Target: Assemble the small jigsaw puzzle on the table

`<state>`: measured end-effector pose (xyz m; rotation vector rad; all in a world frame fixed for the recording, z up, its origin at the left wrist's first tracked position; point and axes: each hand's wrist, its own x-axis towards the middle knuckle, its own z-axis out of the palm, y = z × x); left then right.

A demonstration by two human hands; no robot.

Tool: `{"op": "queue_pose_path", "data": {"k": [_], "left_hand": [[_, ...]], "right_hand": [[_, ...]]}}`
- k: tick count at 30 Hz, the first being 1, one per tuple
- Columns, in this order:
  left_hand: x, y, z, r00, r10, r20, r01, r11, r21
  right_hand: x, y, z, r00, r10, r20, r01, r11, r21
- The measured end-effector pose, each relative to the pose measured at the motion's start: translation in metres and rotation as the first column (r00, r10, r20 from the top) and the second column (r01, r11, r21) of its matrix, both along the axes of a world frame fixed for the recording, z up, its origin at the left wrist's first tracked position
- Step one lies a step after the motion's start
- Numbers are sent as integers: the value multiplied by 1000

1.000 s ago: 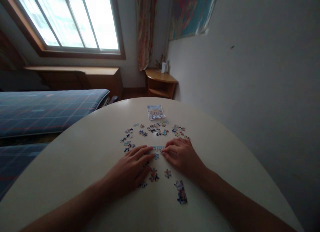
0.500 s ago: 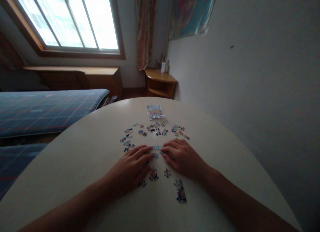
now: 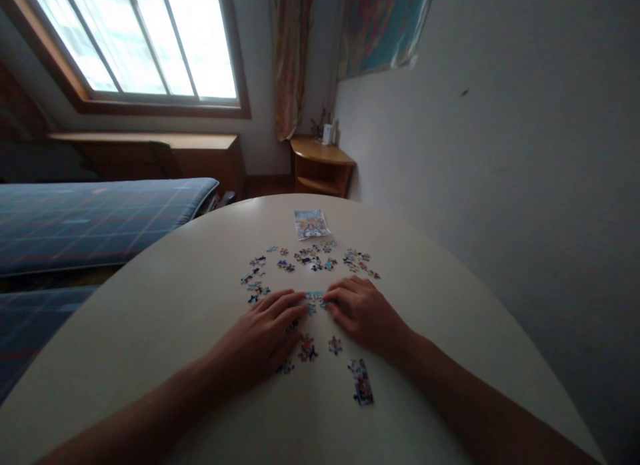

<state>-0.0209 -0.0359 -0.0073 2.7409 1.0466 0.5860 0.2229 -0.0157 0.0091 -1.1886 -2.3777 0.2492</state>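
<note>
Between my hands lies a light-blue strip of joined jigsaw pieces (image 3: 315, 295) on the table, with a loose blue piece (image 3: 311, 309) just below it. The fingertips of my left hand (image 3: 267, 328) hold the strip's left end, and its palm covers part of some pieces. My right hand (image 3: 365, 311) has its bent fingers on the right end, its thumb tucked beneath. Nearer to me are a reddish cluster of pieces (image 3: 307, 349), a single piece (image 3: 335, 345) and a joined rectangular section (image 3: 361, 383). The exact finger contact is partly hidden.
Loose jigsaw pieces (image 3: 315, 257) form an arc beyond my hands, with more at the right (image 3: 357, 259) and left. A printed picture sheet (image 3: 311, 225) lies behind them on the round white table (image 3: 200, 265). A plaid mattress (image 3: 100, 221) stands left, a wall (image 3: 500, 185) right.
Both hands stay almost where they were, at the two ends of the strip. The loose blue piece below it appears slightly higher, closer to the strip.
</note>
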Motion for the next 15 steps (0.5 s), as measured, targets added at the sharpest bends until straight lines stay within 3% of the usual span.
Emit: {"op": "queue_pose_path", "data": {"k": [15], "left_hand": [[0, 0, 0, 999, 14, -38, -13, 1000, 14]], "right_hand": [[3, 2, -1, 999, 40, -20, -40, 999, -5]]}}
